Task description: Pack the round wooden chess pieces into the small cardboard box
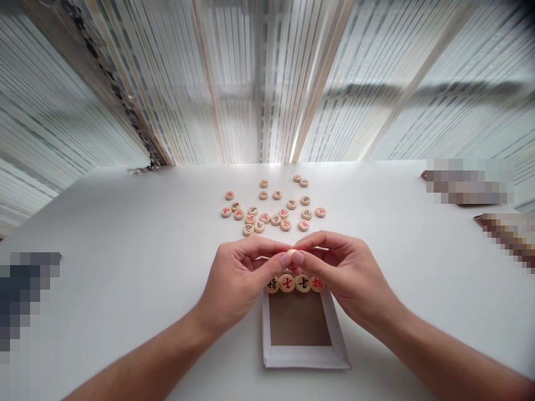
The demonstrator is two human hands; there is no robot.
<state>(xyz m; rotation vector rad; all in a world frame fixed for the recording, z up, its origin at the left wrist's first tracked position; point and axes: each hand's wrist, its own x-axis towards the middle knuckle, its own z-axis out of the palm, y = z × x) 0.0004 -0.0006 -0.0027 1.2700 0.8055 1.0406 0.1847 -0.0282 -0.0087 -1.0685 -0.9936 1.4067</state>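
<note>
Between the thumbs and fingertips of both hands is one pale round Chinese chess piece (pixel 291 253), mostly covered by the fingers. My left hand (pixel 246 264) pinches it from the left, and my right hand (pixel 340 262) from the right. Just below them lies a shallow white cardboard box (pixel 305 357) with a brown bottom. A row of Chinese chess pieces (pixel 287 283) with red and black characters sits at its far end. The hands hide the box's far edge and anything behind that row.
Several loose Chinese chess pieces (pixel 264 218) are scattered beyond the hands on the white table (pixel 125 234). A string curtain (pixel 259 83) hangs behind the table's far edge. Blurred-out objects lie at the right (pixel 468 184) and left edges.
</note>
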